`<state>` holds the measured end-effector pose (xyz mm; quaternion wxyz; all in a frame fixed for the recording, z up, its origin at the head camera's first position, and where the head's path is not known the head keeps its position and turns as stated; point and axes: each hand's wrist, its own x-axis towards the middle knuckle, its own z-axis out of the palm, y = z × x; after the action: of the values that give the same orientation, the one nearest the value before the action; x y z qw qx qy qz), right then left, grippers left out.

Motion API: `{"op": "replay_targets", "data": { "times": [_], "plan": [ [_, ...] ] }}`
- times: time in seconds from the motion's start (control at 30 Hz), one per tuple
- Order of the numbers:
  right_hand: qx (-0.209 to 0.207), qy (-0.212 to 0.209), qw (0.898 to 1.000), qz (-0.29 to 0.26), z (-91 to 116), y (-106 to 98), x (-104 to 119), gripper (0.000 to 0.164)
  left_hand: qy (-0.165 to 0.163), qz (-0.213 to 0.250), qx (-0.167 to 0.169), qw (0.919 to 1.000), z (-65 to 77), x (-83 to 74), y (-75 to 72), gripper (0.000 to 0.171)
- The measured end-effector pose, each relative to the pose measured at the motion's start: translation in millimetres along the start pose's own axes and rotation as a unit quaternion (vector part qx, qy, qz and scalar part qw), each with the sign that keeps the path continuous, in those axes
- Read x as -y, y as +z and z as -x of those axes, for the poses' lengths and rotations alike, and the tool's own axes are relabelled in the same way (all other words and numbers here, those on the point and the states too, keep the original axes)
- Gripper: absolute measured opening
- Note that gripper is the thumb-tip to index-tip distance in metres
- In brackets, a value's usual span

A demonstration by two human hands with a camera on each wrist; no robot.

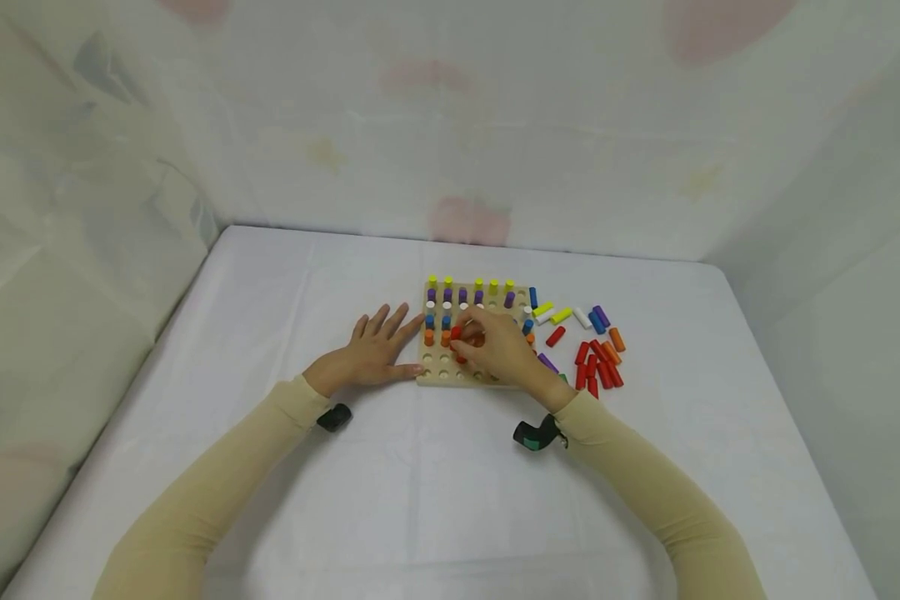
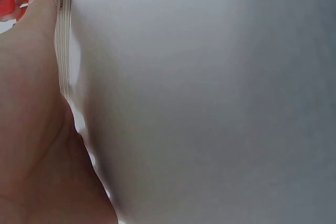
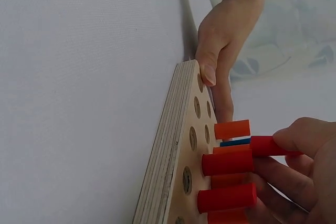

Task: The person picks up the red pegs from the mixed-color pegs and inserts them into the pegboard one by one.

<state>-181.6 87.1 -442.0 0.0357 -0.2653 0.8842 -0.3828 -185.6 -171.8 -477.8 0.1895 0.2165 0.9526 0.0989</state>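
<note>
A red peg [image 1: 456, 332] is pinched by the right grip [image 1: 504, 344] above the partly filled pegboard [image 1: 450, 382], touched by the spread left grip [image 1: 375, 354], while front holes [image 3: 187, 180] and loose pegs [image 1: 592, 366] are left unused.

- Right hand [image 3: 317, 163] pinches red peg [image 3: 265, 146] over board [image 3: 164, 153].
- Orange pegs [image 3: 233, 129], two further red pegs [image 3: 227, 198] stand in board.
- Left hand [image 3: 226, 38]: thumb at board's corner.

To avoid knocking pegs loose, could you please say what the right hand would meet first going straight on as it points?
Probably the standing orange peg just left of the red peg that the right hand pinches, though depth is unclear.
</note>
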Motion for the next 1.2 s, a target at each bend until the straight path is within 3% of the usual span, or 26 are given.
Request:
{"op": "replay_targets", "data": {
  "times": [0.2, 0.57, 1.2],
  "plan": [
    [0.011, 0.002, 1.000, 0.019, 1, 3, 0, 0.021, 0.000, -0.005, 0.001, 1.0000, -0.5, 0.7, 0.7, 0.096],
    [-0.006, -0.041, 0.998, 0.041, 1, 9, -4, 0.020, 0.000, -0.006, -0.002, 1.0000, -0.2, 1.9, 1.1, 0.097],
    [-0.011, -0.050, 0.998, 0.045, 3, 18, -7, 0.023, 0.001, -0.004, -0.001, 1.0000, 3.8, -4.3, -4.3, 0.094]
  ]
}}
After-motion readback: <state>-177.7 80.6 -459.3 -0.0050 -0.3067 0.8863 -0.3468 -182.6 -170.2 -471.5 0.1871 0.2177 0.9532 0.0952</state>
